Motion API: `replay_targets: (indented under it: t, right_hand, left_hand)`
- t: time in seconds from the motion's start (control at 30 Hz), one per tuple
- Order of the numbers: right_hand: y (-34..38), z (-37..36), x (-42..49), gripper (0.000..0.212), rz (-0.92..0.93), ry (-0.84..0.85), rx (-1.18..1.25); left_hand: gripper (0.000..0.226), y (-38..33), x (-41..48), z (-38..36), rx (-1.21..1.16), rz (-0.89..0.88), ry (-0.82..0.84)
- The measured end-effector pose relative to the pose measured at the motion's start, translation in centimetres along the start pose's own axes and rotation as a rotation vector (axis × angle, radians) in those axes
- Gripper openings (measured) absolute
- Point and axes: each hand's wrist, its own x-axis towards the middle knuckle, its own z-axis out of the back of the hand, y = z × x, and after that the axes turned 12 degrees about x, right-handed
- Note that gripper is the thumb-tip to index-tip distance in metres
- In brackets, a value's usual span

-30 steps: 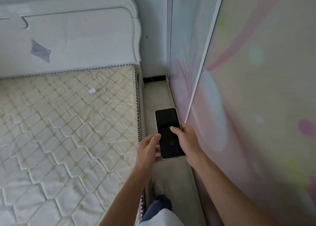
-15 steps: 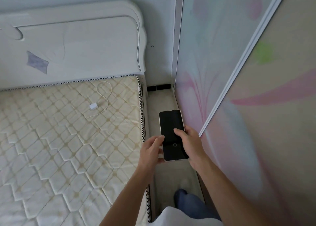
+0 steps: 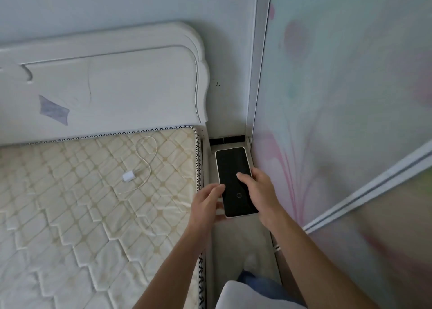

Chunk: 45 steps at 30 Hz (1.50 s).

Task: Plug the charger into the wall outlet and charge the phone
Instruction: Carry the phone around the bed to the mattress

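A phone (image 3: pixel 231 168) with a dark screen and pale case is held flat in front of me, above the narrow floor strip. My right hand (image 3: pixel 261 192) grips its right edge, thumb on the screen. My left hand (image 3: pixel 207 203) holds its lower left corner. A white charger plug (image 3: pixel 128 176) with a looped white cable (image 3: pixel 146 152) lies on the bare mattress (image 3: pixel 70 203), left of the phone. A wall outlet (image 3: pixel 217 84) shows as small dark slots on the wall right of the headboard.
The white headboard (image 3: pixel 117 84) stands against the back wall. A sliding wardrobe door (image 3: pixel 339 98) with a pastel floral print closes in the right side. The floor gap (image 3: pixel 236 243) between bed and wardrobe is narrow.
The view has tilted up and moved nearer the corner, so headboard, outlet and charger sit lower in view. Both hands keep the same hold on the phone.
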Motion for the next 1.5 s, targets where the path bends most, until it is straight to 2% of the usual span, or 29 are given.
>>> replay_targets:
  t: [0.27, 0.67, 1.07, 1.23, 1.5]
  right_hand:
    - [5.1, -1.0, 9.4, 0.007, 0.061, -0.008, -0.027]
    - [8.8, -3.4, 22.4, 0.008, 0.017, -0.047, -0.045]
    - [14.7, -12.6, 40.6, 0.009, 0.008, -0.037, -0.087]
    - [15.3, -16.3, 45.3, 0.009, -0.026, -0.008, -0.068]
    - [14.4, -22.4, 51.6, 0.009, -0.095, 0.137, -0.148]
  left_hand:
    - [0.02, -5.6, 8.6, -1.5, -0.048, 0.008, -0.029]
    - [0.019, -11.0, 21.9, -1.1, -0.079, 0.022, 0.017]
    - [0.021, -19.8, 40.3, 4.8, -0.09, 0.037, 0.032]
    - [0.022, -21.7, 45.0, 7.9, -0.07, 0.044, -0.012]
    - [0.021, -21.8, 49.2, 12.1, -0.192, 0.107, -0.172]
